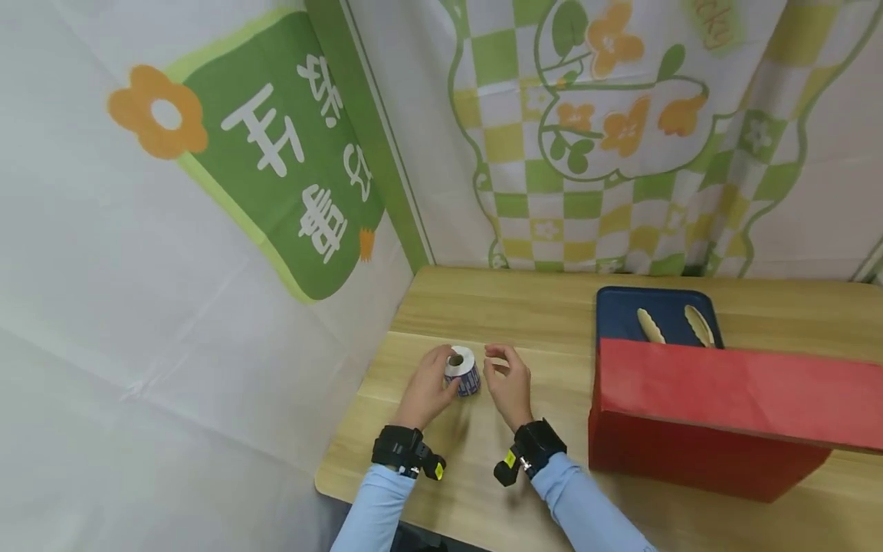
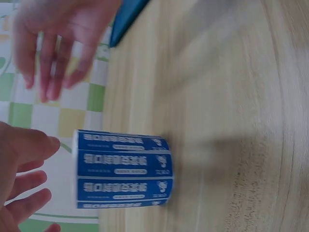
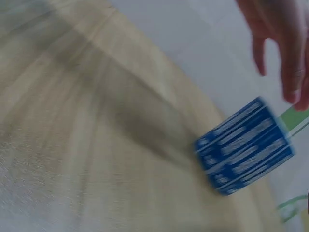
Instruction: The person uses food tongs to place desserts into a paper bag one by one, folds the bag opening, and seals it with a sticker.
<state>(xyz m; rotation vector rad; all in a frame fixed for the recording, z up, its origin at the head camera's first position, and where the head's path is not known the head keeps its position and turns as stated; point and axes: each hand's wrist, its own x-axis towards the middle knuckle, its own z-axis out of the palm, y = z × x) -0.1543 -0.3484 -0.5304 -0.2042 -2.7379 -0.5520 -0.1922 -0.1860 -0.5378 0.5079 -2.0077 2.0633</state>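
A roll of blue printed labels (image 1: 467, 382) stands upright on the wooden table, its white top and core hole facing up. My left hand (image 1: 425, 387) is beside its left side, thumb and fingers spread around it. In the left wrist view, a gap shows between the thumb (image 2: 36, 145) and the label roll (image 2: 124, 170). To the right of the roll hovers my right hand (image 1: 509, 383), fingers loosely bent and holding nothing. The right wrist view shows the roll (image 3: 244, 147) blurred, with the left hand (image 3: 282, 43) above it.
On the right a large red box (image 1: 697, 445) stands on the table (image 1: 483, 295). Behind it lies a dark blue tray (image 1: 614, 307) with gold tongs (image 1: 700, 326), partly hidden by the box. A white fabric wall (image 1: 207, 429) borders the table's left side.
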